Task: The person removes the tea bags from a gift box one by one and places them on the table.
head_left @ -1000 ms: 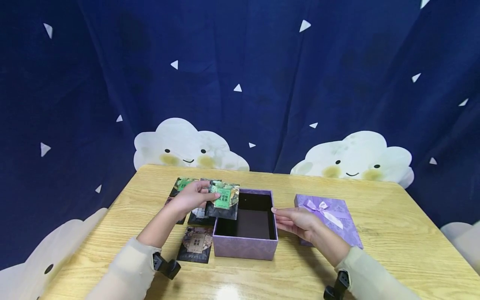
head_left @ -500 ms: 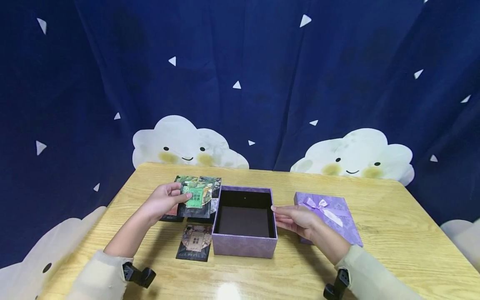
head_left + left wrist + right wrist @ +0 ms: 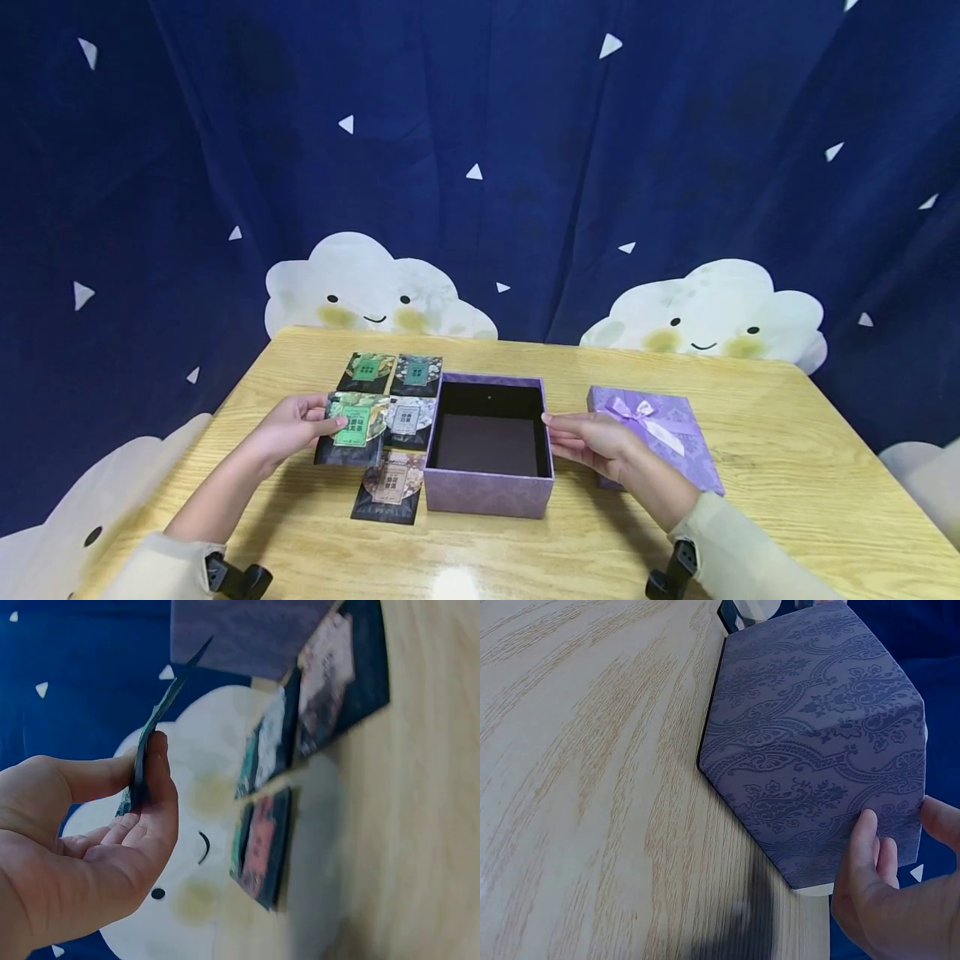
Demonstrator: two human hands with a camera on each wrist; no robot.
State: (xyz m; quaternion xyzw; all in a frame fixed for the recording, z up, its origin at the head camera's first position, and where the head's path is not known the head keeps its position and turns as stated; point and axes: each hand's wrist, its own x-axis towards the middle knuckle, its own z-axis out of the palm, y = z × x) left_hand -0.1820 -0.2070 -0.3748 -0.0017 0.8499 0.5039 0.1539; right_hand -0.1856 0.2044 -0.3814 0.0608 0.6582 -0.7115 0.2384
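Note:
My left hand (image 3: 288, 432) pinches a black tea sachet with a green label (image 3: 354, 429) between thumb and fingers. It is held up over the left side of the sachets on the table, covering part of them. The left wrist view shows this sachet (image 3: 154, 720) edge-on, lifted off the wood. To its right stands a lidless purple patterned box (image 3: 487, 496) with a dark interior, nothing visible inside. My right hand (image 3: 600, 442) grips the box's right wall, thumb at the rim and fingers against the outside (image 3: 866, 825).
On the table lie sachets with green (image 3: 366, 372), teal (image 3: 417, 375), white (image 3: 411, 422) and brownish-pink (image 3: 388, 490) labels. A red-labelled sachet (image 3: 259, 847) shows in the left wrist view. The purple lid (image 3: 675, 437) with a ribbon bow lies at the right.
From the box's left edge, my left hand has carried the green-labelled sachet leftward and a little nearer, uncovering the teal and white labels. My right hand stays on the box.

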